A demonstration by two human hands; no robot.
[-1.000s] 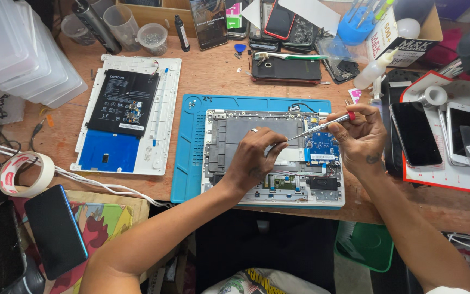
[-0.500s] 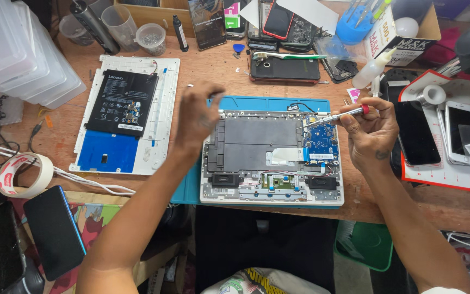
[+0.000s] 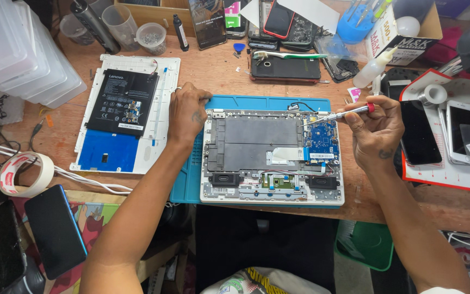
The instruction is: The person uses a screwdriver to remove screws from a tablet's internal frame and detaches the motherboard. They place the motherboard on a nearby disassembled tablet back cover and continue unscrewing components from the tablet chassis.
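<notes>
Two hands at the opened white laptop chassis [image 3: 272,158] on the blue silicone mat [image 3: 257,102]: the right hand [image 3: 377,133] pinches a slim red-capped metal screwdriver [image 3: 337,115], tip over the blue circuit board [image 3: 321,139] (fragile, I'd judge). The left hand [image 3: 187,113], fingers curled, presses the stiff, light-looking frame's top-left corner, probably the safest hold; the fingertips and any screw are hidden.

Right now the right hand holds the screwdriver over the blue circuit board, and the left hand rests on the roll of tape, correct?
Not quite. The head view shows the left hand resting at the top-left corner of the opened laptop, on the blue mat; the roll of tape lies untouched. The right hand does hold the screwdriver over the blue circuit board.
</notes>
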